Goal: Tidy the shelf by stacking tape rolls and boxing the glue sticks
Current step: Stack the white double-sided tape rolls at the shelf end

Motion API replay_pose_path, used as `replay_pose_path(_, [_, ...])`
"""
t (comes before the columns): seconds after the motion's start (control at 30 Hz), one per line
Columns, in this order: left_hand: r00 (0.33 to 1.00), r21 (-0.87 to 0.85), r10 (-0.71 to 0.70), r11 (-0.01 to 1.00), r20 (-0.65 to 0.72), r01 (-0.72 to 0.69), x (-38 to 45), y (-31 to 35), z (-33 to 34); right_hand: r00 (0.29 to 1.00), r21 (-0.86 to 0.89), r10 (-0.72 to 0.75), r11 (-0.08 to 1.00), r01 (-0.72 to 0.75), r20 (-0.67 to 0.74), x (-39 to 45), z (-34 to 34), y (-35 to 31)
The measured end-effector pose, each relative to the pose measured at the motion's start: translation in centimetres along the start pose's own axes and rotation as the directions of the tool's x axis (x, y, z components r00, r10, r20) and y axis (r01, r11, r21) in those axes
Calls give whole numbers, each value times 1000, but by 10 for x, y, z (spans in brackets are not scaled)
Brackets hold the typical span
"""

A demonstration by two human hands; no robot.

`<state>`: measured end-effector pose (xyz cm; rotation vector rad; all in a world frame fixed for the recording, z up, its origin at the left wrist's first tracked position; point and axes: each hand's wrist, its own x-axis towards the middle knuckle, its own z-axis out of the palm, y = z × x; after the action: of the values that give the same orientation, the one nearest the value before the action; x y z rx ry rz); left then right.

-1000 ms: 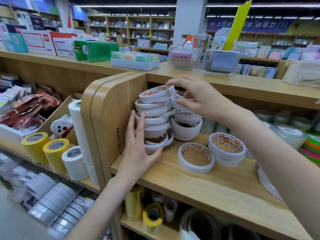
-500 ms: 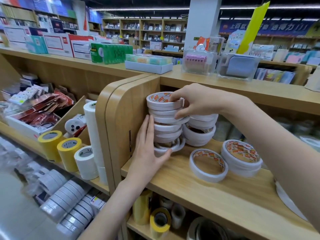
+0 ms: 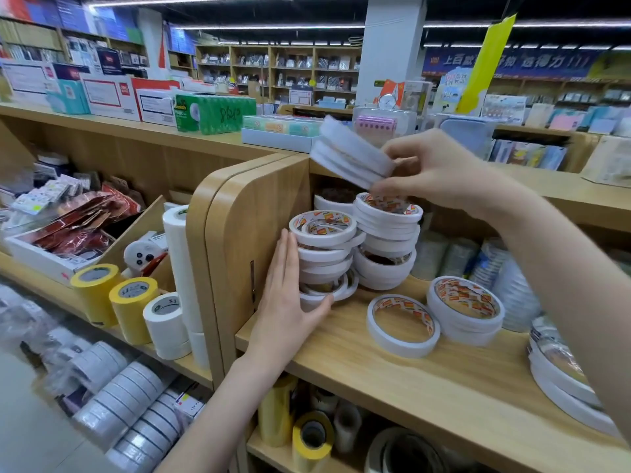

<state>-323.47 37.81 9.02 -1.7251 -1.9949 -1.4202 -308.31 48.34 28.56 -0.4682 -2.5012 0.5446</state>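
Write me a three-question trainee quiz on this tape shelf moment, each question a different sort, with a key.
1. True or false: the left hand lies flat against the side of the front tape stack.
2. Multiple choice: what does the right hand have in its grip? A) a glue stick B) a few white tape rolls, tilted, above the shelf C) a yellow tape roll
3. Fill in: the single flat roll on the wooden shelf lies ____ of the two stacks, nearer the camera.

Key
1. True: fingers straight, palm against the stack.
2. B
3. Right
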Motion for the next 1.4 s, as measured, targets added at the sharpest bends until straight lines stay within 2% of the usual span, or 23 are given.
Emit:
replay_pose_path(0.13, [1000, -12, -7, 1000, -3, 7, 0, 1, 0, 999, -159, 16, 987, -23, -44, -45, -28, 14])
replay_pose_path(0.3, [1000, -4, -9, 1000, 12, 9, 2, 3, 0, 988, -375, 147, 914, -155, -51, -99, -21, 47])
replay_pose_path(0.53, [999, 7, -36, 999, 23, 36, 1, 2, 1, 983, -467, 117, 867, -172, -143, -143, -4, 71])
replay_pose_path(0.6, [999, 10, -36, 999, 24, 36, 1, 3, 1, 976, -480, 164, 850, -215, -146, -150, -2, 75])
replay_pose_path(0.7, [999, 14, -38, 999, 23, 38, 2, 4, 0, 943, -561, 332, 774, -294, -36, -148, 7, 85])
replay_pose_path(0.8, [999, 27, -32, 999, 19, 32, 1, 5, 0, 868, -655, 490, 682, -324, 80, -139, 6, 80])
replay_pose_path(0.83, [999, 28, -34, 999, 21, 34, 1, 5, 0, 865, -644, 496, 686, -338, 75, -135, 1, 74])
replay_pose_path(0.9, [999, 22, -39, 999, 16, 39, 1, 4, 1, 910, -607, 415, 726, -323, 11, -125, -7, 60])
replay_pose_path(1.0, [999, 19, -39, 999, 12, 39, 1, 4, 1, 979, -532, 194, 823, -199, -67, -95, -2, 43])
replay_pose_path(1.07, [999, 24, -37, 999, 4, 37, 1, 4, 2, 992, -434, 122, 892, -129, -43, -71, 10, 36])
replay_pose_path(1.13, [999, 59, -39, 997, -15, 40, 0, 4, 2, 992, -400, 124, 909, -116, -4, -48, 20, 35])
replay_pose_path(1.27, [998, 77, 12, 997, -60, -7, -1, 4, 0, 963, -432, 261, 877, -209, 64, -20, 24, 44])
replay_pose_path(1.4, [991, 117, 120, 987, -57, -113, 0, 3, 1, 965, -399, 261, 889, -227, 33, -18, 24, 50])
